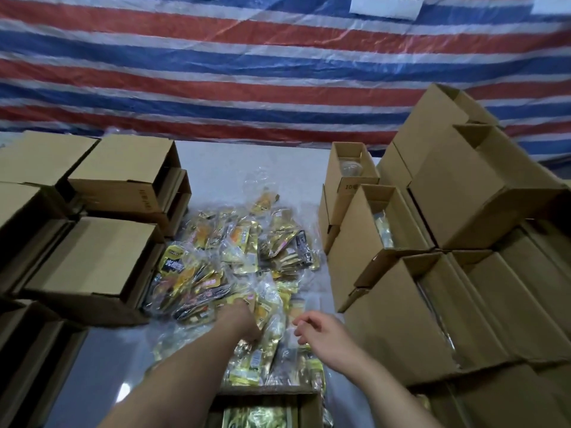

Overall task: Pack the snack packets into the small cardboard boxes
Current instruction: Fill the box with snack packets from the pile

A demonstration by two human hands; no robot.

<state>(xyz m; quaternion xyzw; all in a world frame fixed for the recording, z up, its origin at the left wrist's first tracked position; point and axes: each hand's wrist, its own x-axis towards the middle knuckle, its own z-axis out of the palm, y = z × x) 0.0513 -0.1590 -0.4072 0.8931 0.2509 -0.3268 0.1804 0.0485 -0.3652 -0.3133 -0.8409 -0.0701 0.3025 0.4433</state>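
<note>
The left hand [244, 322] dug into the snack packets [234, 257] heaped mid-bench, its grip hidden, while the right hand [321, 335] hovered loosely open beside, ready to gather for the open box [306, 403] at the near edge.

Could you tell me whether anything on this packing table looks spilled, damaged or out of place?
Nothing looks damaged. The snack packets lie in a loose heap mid-table rather than sorted, and the stacked cardboard boxes on the right sit slightly askew.

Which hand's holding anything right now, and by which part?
The left hand reaches into the pile of snack packets; whether it grips one cannot be told. The right hand hangs loosely curled and holds nothing.
</note>
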